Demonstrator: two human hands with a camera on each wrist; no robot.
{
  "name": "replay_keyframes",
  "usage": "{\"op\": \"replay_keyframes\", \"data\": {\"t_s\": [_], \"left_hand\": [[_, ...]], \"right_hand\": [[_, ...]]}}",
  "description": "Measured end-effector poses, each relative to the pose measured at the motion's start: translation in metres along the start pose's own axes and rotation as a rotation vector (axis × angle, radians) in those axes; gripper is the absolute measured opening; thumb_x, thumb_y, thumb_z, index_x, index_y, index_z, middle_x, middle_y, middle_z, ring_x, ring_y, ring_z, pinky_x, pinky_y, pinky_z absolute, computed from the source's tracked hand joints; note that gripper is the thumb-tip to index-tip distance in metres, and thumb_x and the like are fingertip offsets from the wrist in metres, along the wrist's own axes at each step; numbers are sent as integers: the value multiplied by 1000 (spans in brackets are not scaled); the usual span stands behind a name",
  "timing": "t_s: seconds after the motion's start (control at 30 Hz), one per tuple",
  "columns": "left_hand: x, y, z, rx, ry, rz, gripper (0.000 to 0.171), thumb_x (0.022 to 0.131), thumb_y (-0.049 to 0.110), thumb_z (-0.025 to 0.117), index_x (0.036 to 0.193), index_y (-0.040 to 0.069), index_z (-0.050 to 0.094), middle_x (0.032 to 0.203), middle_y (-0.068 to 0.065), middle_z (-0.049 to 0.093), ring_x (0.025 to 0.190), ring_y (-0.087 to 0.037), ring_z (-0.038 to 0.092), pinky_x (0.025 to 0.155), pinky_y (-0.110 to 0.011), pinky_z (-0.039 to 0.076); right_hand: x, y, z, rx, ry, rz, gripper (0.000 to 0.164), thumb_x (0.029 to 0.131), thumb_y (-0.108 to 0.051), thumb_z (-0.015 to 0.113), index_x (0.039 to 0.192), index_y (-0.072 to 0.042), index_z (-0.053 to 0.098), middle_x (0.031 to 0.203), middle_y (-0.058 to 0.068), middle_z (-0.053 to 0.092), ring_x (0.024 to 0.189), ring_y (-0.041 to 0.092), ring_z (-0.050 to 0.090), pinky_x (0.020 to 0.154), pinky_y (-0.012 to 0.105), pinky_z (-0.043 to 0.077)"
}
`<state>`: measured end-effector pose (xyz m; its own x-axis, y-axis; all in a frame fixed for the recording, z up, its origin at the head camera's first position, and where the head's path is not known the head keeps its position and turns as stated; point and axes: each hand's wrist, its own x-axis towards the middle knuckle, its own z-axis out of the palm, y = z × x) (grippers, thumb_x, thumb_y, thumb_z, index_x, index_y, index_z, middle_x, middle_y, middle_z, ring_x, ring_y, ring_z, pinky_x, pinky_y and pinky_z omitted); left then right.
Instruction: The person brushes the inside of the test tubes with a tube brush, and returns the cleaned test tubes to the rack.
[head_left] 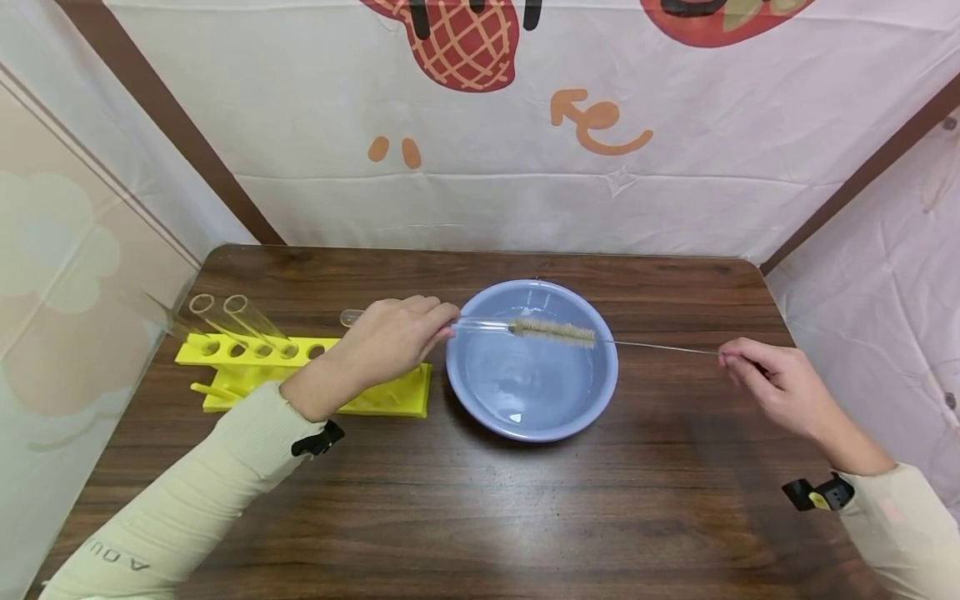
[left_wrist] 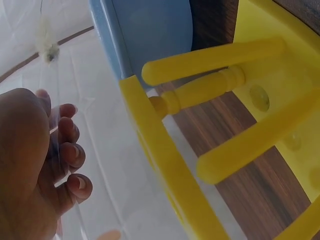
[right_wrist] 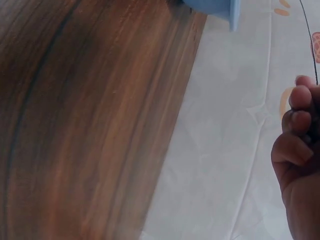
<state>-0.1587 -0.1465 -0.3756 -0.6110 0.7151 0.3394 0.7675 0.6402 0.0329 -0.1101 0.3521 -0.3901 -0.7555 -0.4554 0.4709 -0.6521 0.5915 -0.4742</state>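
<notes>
My left hand (head_left: 397, 337) grips a clear glass test tube (head_left: 483, 326) lengthwise, its fingers curled round the middle. The tube's rounded end pokes out to the left of the hand, and its mouth points right over a blue basin (head_left: 532, 434). In my right hand (head_left: 780, 387) the thin wire handle of a test tube brush (head_left: 555, 332) is pinched near its end, right of the basin. The brush's tan bristles lie in line with the tube above the basin, their tip right at the tube's mouth. Water shows inside the basin.
Left of the basin stands a yellow test tube rack (head_left: 386, 398) with pegs and round holes, partly behind the left forearm. Several glass tubes lean in it, among them one tube (head_left: 258, 323) near its middle. A patterned cloth (head_left: 487, 208) hangs behind the wooden table (head_left: 480, 517).
</notes>
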Motion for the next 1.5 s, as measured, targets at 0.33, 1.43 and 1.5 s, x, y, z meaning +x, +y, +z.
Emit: {"op": "replay_keyframes", "data": {"t_s": [0.33, 1.43, 1.5], "left_hand": [[4, 7, 0, -12, -9, 8, 22, 102, 21, 63, 118, 5, 64, 97, -5, 68, 81, -20, 65, 63, -35, 56], [27, 31, 2, -26, -9, 53, 22, 104, 24, 59, 116, 5, 62, 98, -6, 67, 80, -21, 64, 56, -35, 52], [27, 32, 3, -25, 4, 48, 21, 103, 23, 60, 115, 6, 63, 98, -6, 67, 80, -21, 65, 57, -36, 53]], "right_hand": [[18, -12, 7, -131, 87, 5, 31, 79, 22, 68, 90, -7, 73, 82, -3, 71, 74, -11, 56, 66, 10, 42], [66, -39, 52, -188, 52, -135, 17, 88, 10, 64, 93, -4, 71, 84, 3, 71, 65, 5, 52, 59, 24, 42], [67, -41, 54, -186, 54, -141, 16, 88, 10, 65, 93, -4, 72, 84, 3, 71, 64, 5, 51, 58, 24, 42]]}}
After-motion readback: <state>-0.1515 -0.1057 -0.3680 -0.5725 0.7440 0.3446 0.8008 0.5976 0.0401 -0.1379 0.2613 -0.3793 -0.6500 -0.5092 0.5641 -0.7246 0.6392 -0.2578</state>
